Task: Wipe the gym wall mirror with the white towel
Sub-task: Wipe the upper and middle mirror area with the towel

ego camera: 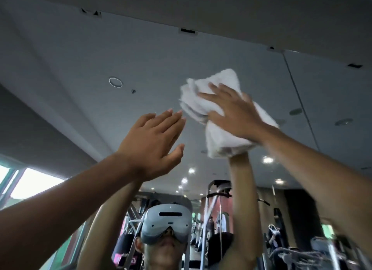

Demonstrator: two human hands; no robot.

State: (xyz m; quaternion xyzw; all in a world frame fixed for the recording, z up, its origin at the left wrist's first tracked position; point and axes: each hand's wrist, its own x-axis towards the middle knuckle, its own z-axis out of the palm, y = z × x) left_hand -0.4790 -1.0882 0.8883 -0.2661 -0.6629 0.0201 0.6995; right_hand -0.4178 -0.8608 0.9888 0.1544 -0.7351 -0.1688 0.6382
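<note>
Towel, one, under right hand on mirror (both grips released, left hand alongside)

We count one white towel, toward two o'clock from centre. There are two grips: one left grip near the centre and one right grip lying flat on the towel. The mirror has two panels, divided by one seam at three o'clock. Four black clips line its top edge from eleven to two o'clock. One headset is reflected at six o'clock.
</note>
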